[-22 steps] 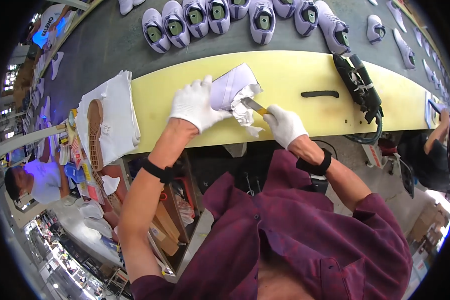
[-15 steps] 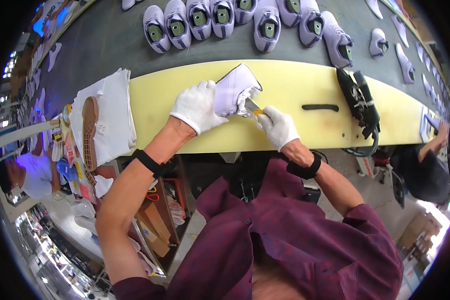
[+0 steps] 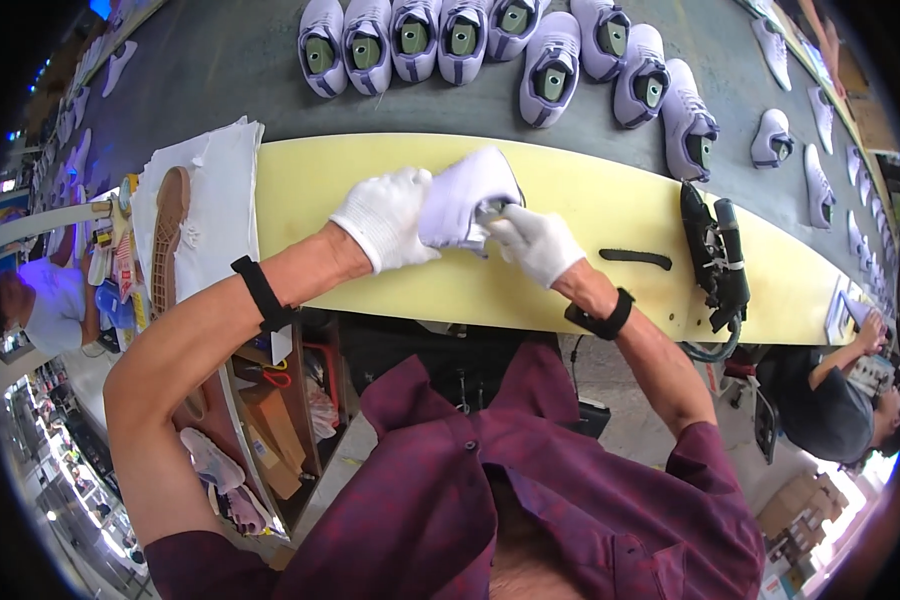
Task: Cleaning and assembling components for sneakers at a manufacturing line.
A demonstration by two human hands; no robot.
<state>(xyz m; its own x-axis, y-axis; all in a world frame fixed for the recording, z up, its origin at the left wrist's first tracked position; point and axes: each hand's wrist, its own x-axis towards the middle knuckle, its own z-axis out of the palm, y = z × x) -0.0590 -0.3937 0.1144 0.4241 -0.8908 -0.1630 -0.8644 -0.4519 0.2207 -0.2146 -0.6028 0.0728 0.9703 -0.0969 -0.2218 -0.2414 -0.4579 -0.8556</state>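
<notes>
A lavender shoe (image 3: 462, 200) is held tilted above the pale yellow bench top (image 3: 340, 150), its opening toward the right. My gloved left hand (image 3: 385, 215) is closed around one end of it. At the opening, my gloved right hand (image 3: 533, 242) is closed, its fingertips against the shoe. The knife with a yellow part, visible in that hand a moment earlier, is now hidden by fingers and blur. A black strip (image 3: 635, 259) lies on the bench right of my right hand.
Beyond the bench, a dark surface carries several lavender shoes (image 3: 413, 40). A black corded tool (image 3: 718, 255) rests at the bench's right. White sheets (image 3: 220, 190) with a brown sole (image 3: 170, 235) lie left. A person (image 3: 820, 400) is at far right, another at far left.
My right hand has moved up against the shoe's opening, and the knife blade no longer shows. The crumpled white paper at the opening is mostly out of sight. My view has shifted slightly.
</notes>
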